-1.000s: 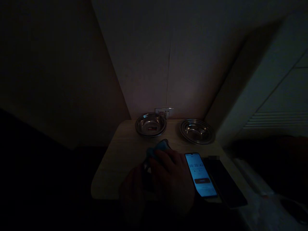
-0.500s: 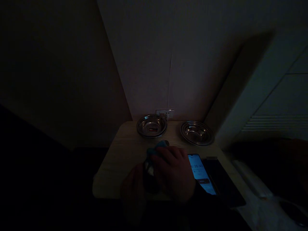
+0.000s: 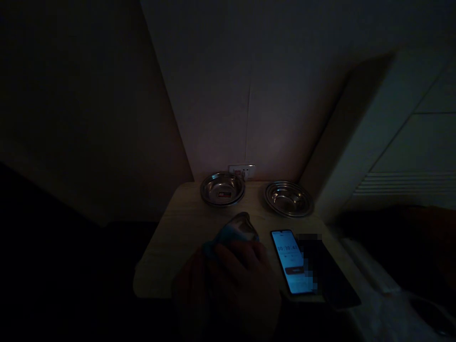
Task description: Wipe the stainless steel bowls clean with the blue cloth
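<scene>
In the dim light my right hand is closed over a blue cloth, pressing it against a shiny metal bowl. The bowl is tilted, and only its far rim and part of its wall show past my fingers. My left hand is closed at the bowl's near left side; its fingers are very dark and partly hidden. Both hands are above the front of a small pale wooden table.
Stacked metal bowls stand at the table's back left, with more nested bowls at the back right. A lit phone showing a timer lies right of my hands, beside a dark flat object. A wall socket is behind.
My right hand and the cloth have moved down and slightly left across the bowl. More of the bowl's far rim now shows, and the phone is uncovered.
</scene>
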Demonstrator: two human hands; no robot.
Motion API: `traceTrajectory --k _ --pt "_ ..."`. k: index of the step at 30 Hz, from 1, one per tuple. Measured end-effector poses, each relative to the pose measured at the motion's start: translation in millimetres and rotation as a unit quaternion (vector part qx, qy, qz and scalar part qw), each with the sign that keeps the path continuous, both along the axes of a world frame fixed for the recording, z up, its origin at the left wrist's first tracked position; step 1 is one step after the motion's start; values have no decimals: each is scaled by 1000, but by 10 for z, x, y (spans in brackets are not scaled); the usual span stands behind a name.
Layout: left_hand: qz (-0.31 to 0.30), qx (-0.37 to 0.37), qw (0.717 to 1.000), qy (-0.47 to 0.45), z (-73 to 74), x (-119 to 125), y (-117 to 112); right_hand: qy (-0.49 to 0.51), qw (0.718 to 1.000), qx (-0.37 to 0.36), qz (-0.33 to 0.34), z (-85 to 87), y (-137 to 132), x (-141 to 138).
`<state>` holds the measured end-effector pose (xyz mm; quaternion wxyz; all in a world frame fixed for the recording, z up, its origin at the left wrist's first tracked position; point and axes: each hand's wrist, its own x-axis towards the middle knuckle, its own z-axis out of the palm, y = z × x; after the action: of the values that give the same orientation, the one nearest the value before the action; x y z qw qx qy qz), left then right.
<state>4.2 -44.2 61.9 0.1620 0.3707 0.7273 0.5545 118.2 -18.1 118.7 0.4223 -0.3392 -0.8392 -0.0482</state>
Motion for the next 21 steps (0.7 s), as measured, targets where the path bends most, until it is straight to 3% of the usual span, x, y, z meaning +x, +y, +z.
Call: traceTrajectory --k 4,8,10,12,18,21 --pt "33 13 998 42 -11 -10 -31 -2 999 -32 3 40 47 63" --pt "11 -12 1000 10 197 34 15 5 993 -111 -37 48 329 225" --pt "19 -46 997 -65 296 55 40 37 985 -156 -65 4 475 290" --pt "21 -53 995 -76 350 60 53 75 977 -187 -70 -37 532 306" --pt "-28 -60 994 -90 346 42 63 43 992 -119 -23 5 321 170" --pt "-25 -61 995 -81 348 41 64 27 987 -149 -51 -25 422 211"
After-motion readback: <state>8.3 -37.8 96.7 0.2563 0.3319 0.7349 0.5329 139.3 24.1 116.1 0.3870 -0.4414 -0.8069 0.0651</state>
